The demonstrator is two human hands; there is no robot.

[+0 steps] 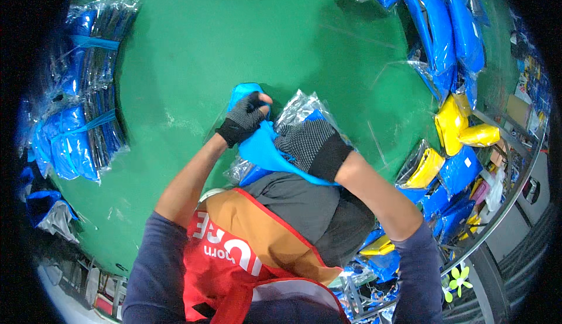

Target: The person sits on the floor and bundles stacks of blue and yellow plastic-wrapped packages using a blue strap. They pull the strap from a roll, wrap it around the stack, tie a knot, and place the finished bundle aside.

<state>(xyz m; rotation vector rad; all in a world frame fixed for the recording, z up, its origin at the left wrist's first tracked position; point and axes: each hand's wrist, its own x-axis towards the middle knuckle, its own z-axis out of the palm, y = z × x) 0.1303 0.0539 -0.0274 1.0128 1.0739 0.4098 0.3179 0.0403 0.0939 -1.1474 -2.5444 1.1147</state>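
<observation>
In the head view, the light-blue band (261, 150) lay beneath both your hands, over a plastic-wrapped bundle (300, 107). Your gloved left hand (242, 119) gripped it; your right hand (311, 146) touched it, finger closure hidden. The band looked broad, smooth and bent.

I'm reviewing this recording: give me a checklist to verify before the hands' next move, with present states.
1. Left hand gripping the light blue fabric: ok, fingers closed over it.
2. Right hand gripping it: cannot tell; its fingers are mostly hidden.
3. Fabric smooth between the hands: not ok; it narrows and creases there.
4. Plastic-wrapped package fully visible: not ok; hands and fabric cover part.
5. Gloves on both hands: ok.
6. Package stacks at far left banded: ok, light blue bands show.
</observation>
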